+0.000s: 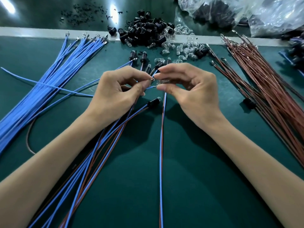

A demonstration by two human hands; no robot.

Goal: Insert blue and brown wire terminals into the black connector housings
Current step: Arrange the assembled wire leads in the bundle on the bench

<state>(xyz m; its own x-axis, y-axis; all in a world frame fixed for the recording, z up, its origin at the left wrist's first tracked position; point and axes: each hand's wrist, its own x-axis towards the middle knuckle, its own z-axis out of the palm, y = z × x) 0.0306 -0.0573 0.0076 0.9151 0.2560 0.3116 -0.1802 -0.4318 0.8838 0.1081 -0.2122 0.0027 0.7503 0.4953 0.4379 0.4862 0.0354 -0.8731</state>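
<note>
Grip: blue wire terminal (152, 78) is being pinched in left hand (115, 94) | clear part (162, 82) is being pinched in right hand (195, 96), blue-brown wire pair (162, 129) hanging below | both being held above green mat (131, 178), black connector housings (144, 33) piled behind

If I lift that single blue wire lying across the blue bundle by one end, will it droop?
Probably floppy: the single blue wire bends gently where it lies over the blue bundle. Likely very light, being long and thin. Its smooth jacket may slip from a loose pinch.
</note>
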